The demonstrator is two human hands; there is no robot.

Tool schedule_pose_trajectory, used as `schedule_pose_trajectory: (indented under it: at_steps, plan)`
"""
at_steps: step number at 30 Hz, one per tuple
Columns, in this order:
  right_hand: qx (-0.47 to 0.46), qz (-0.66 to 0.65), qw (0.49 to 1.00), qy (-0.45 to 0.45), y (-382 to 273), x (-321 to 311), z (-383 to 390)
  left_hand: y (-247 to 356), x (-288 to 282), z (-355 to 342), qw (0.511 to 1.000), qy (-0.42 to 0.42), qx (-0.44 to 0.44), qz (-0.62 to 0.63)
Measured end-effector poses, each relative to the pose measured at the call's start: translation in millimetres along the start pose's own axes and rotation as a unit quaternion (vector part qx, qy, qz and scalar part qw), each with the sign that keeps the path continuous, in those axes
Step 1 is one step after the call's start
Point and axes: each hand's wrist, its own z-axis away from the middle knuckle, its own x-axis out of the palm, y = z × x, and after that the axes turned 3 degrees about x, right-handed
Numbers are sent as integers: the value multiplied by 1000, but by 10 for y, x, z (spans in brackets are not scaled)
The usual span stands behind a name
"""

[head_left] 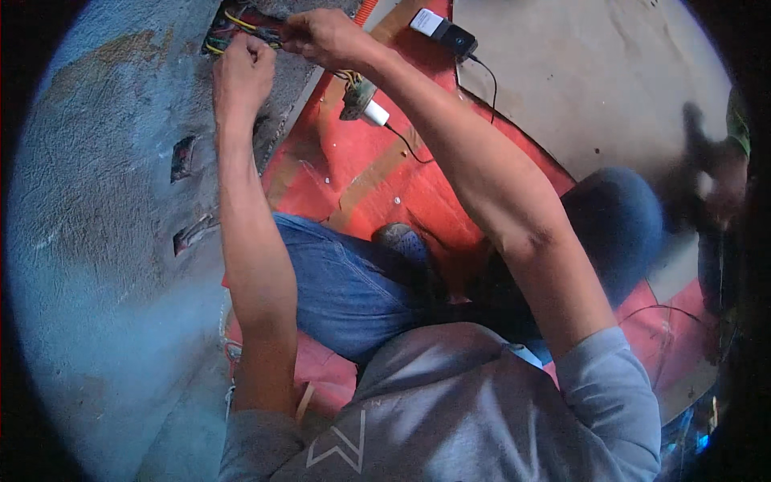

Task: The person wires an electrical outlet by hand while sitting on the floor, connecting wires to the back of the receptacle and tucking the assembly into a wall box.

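Note:
A recessed wall box (218, 34) at the upper left holds several thin electrical wires (239, 22), yellow, green and dark ones among them. My left hand (243, 74) is closed in a pinch at the box's near edge, on the wires. From the right, my right hand (328, 38) reaches across, its fingers closed on the wires where they leave the box. Both hands' fingertips are partly hidden. Below my right forearm hangs a wired socket unit (353, 100), with a white plug-in charger (375, 112) attached to it.
Two rectangular wall openings (183, 158) sit lower on the rough grey wall (104, 201). A black device (454, 38) with a cable lies on the board (594, 72), over red sheeting (361, 173). Another person's arm (727, 181) shows at the far right.

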Motion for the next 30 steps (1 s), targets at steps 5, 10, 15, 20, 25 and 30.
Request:
schedule_pose_trajectory:
  at_steps: [5,10,15,20,25,30]
  plan:
    - [-3,-9,1000,-4,-101,-51,123,162,-80,108,1000,6,-15,-12]
    - [-28,-60,997,28,-81,-63,203,196,-8,148,999,27,-24,-17]
    - [41,-105,993,-26,-219,-156,177,249,-100,137,998,25,-45,-21]
    - [29,-100,994,-13,-209,-173,177,273,-77,117,998,26,-47,-28]
    - [48,-100,993,-36,-343,-199,157,107,-29,153,995,14,-96,39]
    - [52,-114,991,-37,-324,-210,197,79,0,167,973,-18,-163,162]
